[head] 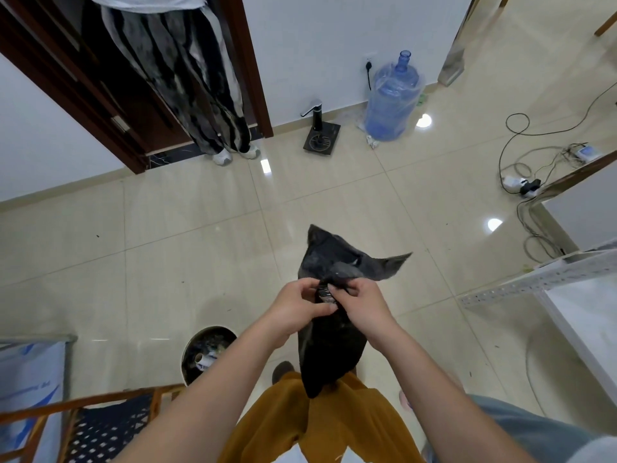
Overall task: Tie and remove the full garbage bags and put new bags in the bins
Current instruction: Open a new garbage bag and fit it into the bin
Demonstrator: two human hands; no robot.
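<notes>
Just right of the round bin (208,354), both the left hand (295,307) and right hand (362,304) pinch a black bag (329,349) at its gathered middle, where thin plastic could tear or slip.

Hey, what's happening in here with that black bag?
A person holds a black garbage bag in the air, left hand and right hand both pinching it near its upper end, as if opening or separating it. A round bin stands on the floor by their feet with rubbish inside. Someone else stands in the doorway.
</notes>
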